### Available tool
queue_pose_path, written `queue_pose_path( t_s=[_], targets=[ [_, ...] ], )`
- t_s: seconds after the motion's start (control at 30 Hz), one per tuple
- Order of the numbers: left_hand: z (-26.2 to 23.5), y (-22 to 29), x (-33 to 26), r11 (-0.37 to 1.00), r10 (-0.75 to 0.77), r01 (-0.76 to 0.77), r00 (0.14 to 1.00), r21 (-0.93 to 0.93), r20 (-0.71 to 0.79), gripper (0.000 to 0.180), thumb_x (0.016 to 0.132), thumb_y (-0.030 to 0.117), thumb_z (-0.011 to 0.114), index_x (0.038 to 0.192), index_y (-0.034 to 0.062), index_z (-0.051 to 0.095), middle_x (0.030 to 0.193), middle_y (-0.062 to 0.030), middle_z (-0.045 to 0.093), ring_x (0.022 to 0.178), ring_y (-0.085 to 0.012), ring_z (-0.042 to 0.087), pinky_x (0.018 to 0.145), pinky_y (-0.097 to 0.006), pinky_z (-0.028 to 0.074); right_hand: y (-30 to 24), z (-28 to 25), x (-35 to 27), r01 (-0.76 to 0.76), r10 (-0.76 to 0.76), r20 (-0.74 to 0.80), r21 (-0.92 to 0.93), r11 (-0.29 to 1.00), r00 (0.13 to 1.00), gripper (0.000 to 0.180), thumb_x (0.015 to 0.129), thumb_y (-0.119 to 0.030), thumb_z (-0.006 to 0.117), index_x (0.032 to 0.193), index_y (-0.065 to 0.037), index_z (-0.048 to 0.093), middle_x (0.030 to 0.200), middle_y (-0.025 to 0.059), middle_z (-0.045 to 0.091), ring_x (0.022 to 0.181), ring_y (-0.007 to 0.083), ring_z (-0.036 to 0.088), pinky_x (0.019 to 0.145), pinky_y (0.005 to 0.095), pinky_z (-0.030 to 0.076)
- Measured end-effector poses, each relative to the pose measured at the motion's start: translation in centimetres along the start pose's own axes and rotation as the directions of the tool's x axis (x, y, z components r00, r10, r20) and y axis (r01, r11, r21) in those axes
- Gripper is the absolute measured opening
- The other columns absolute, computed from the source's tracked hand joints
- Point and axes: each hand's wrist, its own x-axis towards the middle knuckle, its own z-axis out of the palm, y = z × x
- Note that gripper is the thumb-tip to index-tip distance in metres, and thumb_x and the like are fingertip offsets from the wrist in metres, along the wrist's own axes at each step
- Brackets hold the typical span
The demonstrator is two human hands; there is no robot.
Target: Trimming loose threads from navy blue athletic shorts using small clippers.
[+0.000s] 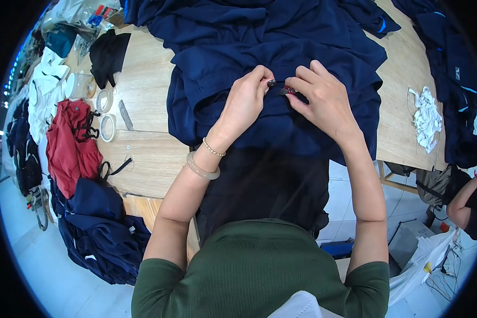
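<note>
A navy blue garment (281, 47) lies spread over the wooden table (148, 74) in front of me. My left hand (246, 100) pinches a fold of the navy fabric at its middle. My right hand (323, 98) sits right beside it, closed on a small pair of thread snips (283, 89) with a red part, whose tip meets the pinched cloth. A pale bangle and a bead bracelet circle my left wrist.
A red garment (71, 146) and more navy clothes (98, 228) hang off the table's left edge. Two tape rolls (107, 114) and black cloth (108, 55) lie at the left. White scraps (426, 119) rest at the right; another person's arm (461, 204) shows lower right.
</note>
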Motion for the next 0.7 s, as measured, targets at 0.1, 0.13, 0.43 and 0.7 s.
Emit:
queue_pose_path(
  t_s=[0.1,0.13,0.43,0.7],
  targets=[
    [-0.7,0.9,-0.3,1.0,-0.007,0.007,1.0,-0.018,-0.018,0.005,0.098,0.002,0.05,0.097,-0.0009,0.055,0.071,-0.0066,0.053,0.062,-0.0128,0.047,0.06,-0.026,0.042,0.3,-0.3,-0.1,-0.041,0.044,-0.042,0.079,0.996,0.998,0.019,0.076,-0.014,0.074,0.092,-0.007,0.068,0.086,0.003,0.058,0.085,0.021,0.055,0.072,0.031,0.05],
    [-1.5,1.6,-0.9,1.0,-0.013,0.013,1.0,-0.025,-0.009,0.006,0.098,0.001,0.05,0.097,-0.0002,0.055,0.071,-0.0045,0.052,0.062,-0.0103,0.046,0.059,-0.024,0.04,0.7,-0.7,-0.3,-0.041,0.045,-0.041,0.078,0.996,0.998,0.019,0.076,-0.014,0.074,0.092,-0.007,0.068,0.086,0.003,0.058,0.085,0.021,0.055,0.072,0.031,0.05],
    [-11.6,1.5,-16.5,0.807,-0.331,0.014,0.839,0.59,0.432,0.01,0.088,0.011,0.068,0.086,0.0016,0.066,0.091,-0.0084,0.061,0.08,-0.0218,0.062,0.071,-0.034,0.051,6.4,-2.7,-9.5,-0.544,0.705,-0.262,0.481,0.688,0.659,0.019,0.096,-0.013,0.062,0.112,-0.002,0.066,0.101,0.0061,0.065,0.094,0.0127,0.059,0.083,0.0272,0.046],
    [-7.6,3.1,-12.1,0.824,-0.343,0.325,0.938,0.464,-0.049,0.021,0.088,0.015,0.07,0.081,-0.0007,0.058,0.08,-0.0124,0.054,0.064,-0.0274,0.059,0.061,-0.037,0.046,-1.4,-0.4,-7.1,-0.456,0.635,-0.185,0.55,0.699,0.75,0.027,0.076,-0.006,0.078,0.1,-0.003,0.064,0.08,0.0033,0.058,0.078,0.0148,0.06,0.069,0.0292,0.048]
  ],
)
